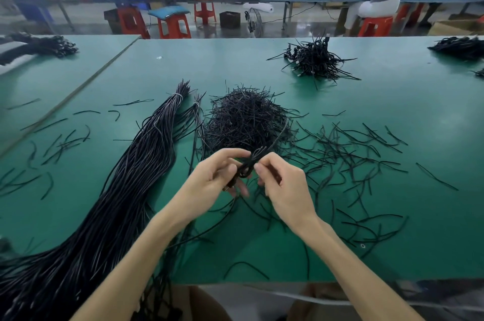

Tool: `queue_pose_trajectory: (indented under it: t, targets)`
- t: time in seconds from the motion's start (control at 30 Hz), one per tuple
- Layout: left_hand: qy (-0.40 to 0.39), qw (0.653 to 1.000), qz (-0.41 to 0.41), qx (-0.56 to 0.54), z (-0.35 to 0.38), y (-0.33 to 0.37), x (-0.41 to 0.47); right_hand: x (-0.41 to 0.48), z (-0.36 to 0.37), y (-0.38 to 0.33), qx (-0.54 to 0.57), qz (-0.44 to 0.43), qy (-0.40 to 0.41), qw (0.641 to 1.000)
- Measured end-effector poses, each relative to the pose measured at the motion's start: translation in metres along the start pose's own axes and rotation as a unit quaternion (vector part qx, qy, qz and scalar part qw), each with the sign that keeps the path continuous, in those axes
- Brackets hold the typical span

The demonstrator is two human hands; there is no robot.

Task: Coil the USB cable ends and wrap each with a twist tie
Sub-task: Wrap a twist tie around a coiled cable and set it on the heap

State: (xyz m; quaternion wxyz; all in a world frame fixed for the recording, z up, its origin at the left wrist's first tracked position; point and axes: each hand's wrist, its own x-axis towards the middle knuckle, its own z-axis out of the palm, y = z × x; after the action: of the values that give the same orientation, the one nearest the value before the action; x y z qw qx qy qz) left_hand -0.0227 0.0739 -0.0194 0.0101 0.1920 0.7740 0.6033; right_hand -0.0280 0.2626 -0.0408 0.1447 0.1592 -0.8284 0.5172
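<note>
Left hand (220, 179) grip held the coiled USB cable end (246, 168) at frame centre. Right hand (281, 184) grip pinched a twist tie (275, 140) against it, above the green bench (392, 111).

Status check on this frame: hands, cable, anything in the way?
Left hand and right hand both pinching a small cable coil. Tie not clearly on. Loose twist ties litter the mat; nothing blocking.

On the table (392, 111), a cable bundle (125, 176) is lying left of the twist-tie heap (243, 119), coiled cables (314, 61) sitting behind.
</note>
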Motion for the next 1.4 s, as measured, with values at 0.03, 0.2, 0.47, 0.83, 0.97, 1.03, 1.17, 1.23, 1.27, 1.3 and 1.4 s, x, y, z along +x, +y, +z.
queue_pose_trajectory:
  t: [0.03,0.2,0.47,0.83,0.97,1.03,1.17,1.23,1.27,1.3,1.4]
  targets:
    - [-0.009,1.000,0.010,-0.014,-0.003,0.004,-0.002,0.000,-0.002,-0.004,0.008,-0.004,-0.002,1.000]
    - [-0.048,0.998,0.029,-0.022,-0.011,0.011,-0.009,0.002,-0.015,-0.016,0.074,-0.002,-0.012,0.997]
    - [-0.041,0.973,0.145,0.176,0.001,0.020,-0.003,-0.006,-0.017,-0.028,0.074,0.002,-0.086,0.994]
    - [0.019,0.926,0.159,0.342,-0.009,0.047,-0.006,-0.005,-0.028,-0.051,0.015,-0.094,-0.033,0.995]
    - [0.078,0.965,0.054,0.245,0.011,0.045,-0.003,-0.003,-0.017,-0.042,-0.019,-0.087,0.022,0.996]
    - [0.085,0.980,-0.036,0.176,0.019,0.046,-0.001,-0.003,-0.014,-0.038,-0.101,-0.141,0.048,0.984]
    - [-0.010,0.984,-0.177,-0.015,0.003,0.049,0.006,-0.005,-0.016,-0.029,-0.267,-0.247,0.042,0.930]
    - [-0.020,0.984,-0.160,-0.069,-0.008,0.044,0.002,-0.007,-0.019,-0.026,-0.268,-0.237,0.039,0.933]
    - [-0.044,0.986,-0.133,-0.093,-0.011,0.042,-0.002,-0.008,-0.020,-0.026,-0.261,-0.227,0.037,0.937]
    - [-0.080,0.985,-0.098,-0.115,-0.012,0.041,-0.006,-0.010,-0.020,-0.026,-0.255,-0.221,0.031,0.941]
    - [-0.128,0.986,-0.025,-0.105,-0.007,0.037,-0.012,-0.014,-0.017,-0.027,-0.228,-0.195,0.007,0.954]
